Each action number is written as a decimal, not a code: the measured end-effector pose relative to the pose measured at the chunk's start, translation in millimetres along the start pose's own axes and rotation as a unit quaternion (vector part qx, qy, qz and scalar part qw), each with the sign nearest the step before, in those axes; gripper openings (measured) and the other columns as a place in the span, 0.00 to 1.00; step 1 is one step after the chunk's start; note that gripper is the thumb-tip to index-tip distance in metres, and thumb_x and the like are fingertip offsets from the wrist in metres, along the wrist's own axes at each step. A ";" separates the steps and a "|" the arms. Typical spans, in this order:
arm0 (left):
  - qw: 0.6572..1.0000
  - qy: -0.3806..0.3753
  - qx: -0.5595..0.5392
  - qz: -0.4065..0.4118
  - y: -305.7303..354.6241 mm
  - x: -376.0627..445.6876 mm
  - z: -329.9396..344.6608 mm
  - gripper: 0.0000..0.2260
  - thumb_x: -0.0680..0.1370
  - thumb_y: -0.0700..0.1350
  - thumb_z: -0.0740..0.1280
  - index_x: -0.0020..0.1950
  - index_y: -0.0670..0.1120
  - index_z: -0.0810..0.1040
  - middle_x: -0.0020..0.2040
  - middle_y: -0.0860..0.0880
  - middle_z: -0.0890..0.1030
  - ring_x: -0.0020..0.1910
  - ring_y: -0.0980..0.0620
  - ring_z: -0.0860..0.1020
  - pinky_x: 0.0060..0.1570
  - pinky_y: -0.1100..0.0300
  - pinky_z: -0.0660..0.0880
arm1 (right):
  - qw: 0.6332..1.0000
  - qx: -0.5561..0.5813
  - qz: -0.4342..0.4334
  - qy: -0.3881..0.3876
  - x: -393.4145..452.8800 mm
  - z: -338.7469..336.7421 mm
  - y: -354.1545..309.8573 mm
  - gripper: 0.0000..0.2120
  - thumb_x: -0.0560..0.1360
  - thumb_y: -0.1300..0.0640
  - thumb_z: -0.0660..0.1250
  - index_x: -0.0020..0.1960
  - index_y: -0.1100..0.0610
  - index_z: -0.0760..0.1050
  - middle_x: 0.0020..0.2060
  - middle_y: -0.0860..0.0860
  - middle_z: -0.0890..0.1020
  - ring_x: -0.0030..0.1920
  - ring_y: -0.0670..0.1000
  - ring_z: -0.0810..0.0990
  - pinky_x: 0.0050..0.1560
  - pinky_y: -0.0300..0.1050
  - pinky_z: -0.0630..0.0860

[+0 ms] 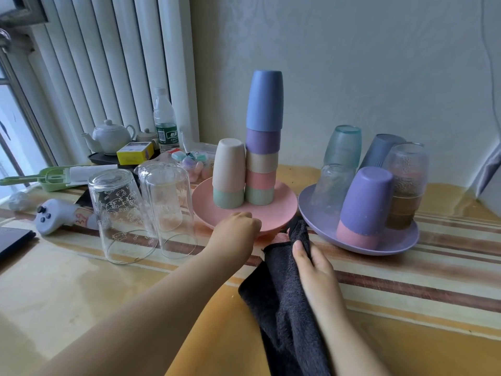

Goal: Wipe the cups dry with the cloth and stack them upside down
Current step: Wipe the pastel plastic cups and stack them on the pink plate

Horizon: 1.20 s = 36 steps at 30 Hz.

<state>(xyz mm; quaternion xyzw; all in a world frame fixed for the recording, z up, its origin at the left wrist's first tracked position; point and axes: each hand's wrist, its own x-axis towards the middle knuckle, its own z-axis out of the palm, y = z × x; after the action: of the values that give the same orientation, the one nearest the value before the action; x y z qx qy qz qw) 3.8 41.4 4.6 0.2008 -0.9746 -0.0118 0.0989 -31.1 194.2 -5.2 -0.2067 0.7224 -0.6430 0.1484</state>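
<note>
On a pink plate (pixel 284 202) stands a tall upside-down stack of plastic cups (pixel 263 147), blue on top, then purple, beige, pink and green. Beside it a beige cup sits inverted over a green one (pixel 229 175). My left hand (pixel 237 229) grips the near rim of the pink plate. My right hand (pixel 314 264) holds a dark grey cloth (pixel 282 302) that hangs toward me. A purple plate (pixel 401 240) to the right carries several inverted cups, among them a purple cup over a pink one (pixel 364 204). Two clear glasses (pixel 122 213) (pixel 169 204) stand upside down at the left.
At the back left are a white teapot (pixel 111 137) on a dark tray, a water bottle (pixel 164 120), a yellow box (pixel 134 153) and a green tool (pixel 54 177). A grey game controller (pixel 51 215) lies left of the glasses. A dark laptop corner (pixel 13 240) sits at the left edge.
</note>
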 end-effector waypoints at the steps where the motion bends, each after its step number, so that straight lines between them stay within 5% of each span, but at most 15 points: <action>1: 1.000 0.006 -0.011 -0.002 0.3 0.2 0.7 0.11 0.75 0.32 0.61 0.53 0.41 0.79 0.51 0.45 0.75 0.54 0.44 0.74 0.41 0.57 0.68 | 1.000 0.001 0.001 0.001 0.1 -0.6 -0.6 0.05 0.80 0.53 0.58 0.49 0.47 0.73 0.42 0.38 0.77 0.49 0.45 0.74 0.38 0.21 0.66; 5: 0.989 0.103 -0.103 0.008 4.6 -8.5 0.2 0.11 0.79 0.41 0.65 0.61 0.43 0.79 0.57 0.45 0.77 0.59 0.44 0.74 0.55 0.53 0.73 | 0.998 0.010 -0.023 0.063 5.6 -12.3 -3.2 0.09 0.79 0.57 0.59 0.56 0.54 0.76 0.47 0.47 0.78 0.50 0.46 0.73 0.38 0.26 0.67; 8: 0.965 0.155 -0.210 0.015 20.0 -10.3 -8.8 0.10 0.77 0.39 0.67 0.58 0.41 0.81 0.49 0.47 0.79 0.49 0.46 0.77 0.50 0.58 0.71 | 0.988 0.024 -0.031 0.151 11.7 -26.0 1.6 0.12 0.78 0.61 0.61 0.60 0.57 0.76 0.50 0.49 0.79 0.52 0.48 0.74 0.44 0.30 0.64; 12: 0.939 0.129 -0.319 0.015 50.6 5.9 -21.1 0.07 0.76 0.39 0.68 0.52 0.43 0.81 0.42 0.52 0.78 0.37 0.57 0.74 0.39 0.68 0.68 | 0.967 0.036 -0.020 0.253 13.6 -38.9 7.0 0.15 0.75 0.69 0.61 0.53 0.54 0.80 0.42 0.42 0.80 0.52 0.47 0.77 0.47 0.28 0.65; 17: 0.899 0.110 -0.424 0.012 94.6 38.2 -30.2 0.13 0.73 0.43 0.73 0.56 0.44 0.78 0.47 0.52 0.79 0.44 0.53 0.76 0.46 0.65 0.70 | 0.940 0.095 0.070 0.321 17.3 -45.1 11.1 0.19 0.73 0.72 0.58 0.54 0.58 0.81 0.47 0.48 0.82 0.52 0.48 0.77 0.57 0.38 0.70; 24: 0.927 0.113 -0.353 -0.052 150.4 69.0 -43.6 0.40 0.67 0.63 0.74 0.72 0.45 0.66 0.67 0.45 0.67 0.70 0.46 0.62 0.69 0.55 0.61 | 0.924 0.156 0.067 0.343 19.1 -44.1 11.2 0.20 0.71 0.74 0.56 0.53 0.60 0.80 0.46 0.51 0.83 0.48 0.46 0.77 0.52 0.32 0.68; 30: 0.938 0.072 -0.326 -0.093 171.4 77.9 -34.7 0.35 0.66 0.63 0.75 0.63 0.43 0.69 0.64 0.43 0.69 0.67 0.44 0.65 0.62 0.55 0.63 | 0.930 0.190 0.053 0.309 19.3 -46.3 11.0 0.21 0.70 0.76 0.52 0.50 0.63 0.80 0.42 0.49 0.83 0.34 0.30 0.77 0.39 0.21 0.69; 36: 0.888 0.151 -0.432 -0.041 174.9 78.1 -40.4 0.25 0.68 0.51 0.76 0.57 0.43 0.69 0.54 0.44 0.77 0.54 0.44 0.74 0.44 0.57 0.66 | 0.931 0.191 0.054 0.307 18.6 -44.2 10.0 0.22 0.70 0.75 0.52 0.52 0.61 0.80 0.46 0.49 0.82 0.41 0.30 0.78 0.43 0.20 0.68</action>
<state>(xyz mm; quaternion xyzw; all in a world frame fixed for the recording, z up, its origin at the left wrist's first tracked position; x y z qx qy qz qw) -126.5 172.1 69.8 0.1778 -0.8373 -0.4053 0.3211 -69.6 224.3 -8.4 0.0717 0.6064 -0.7919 -0.0094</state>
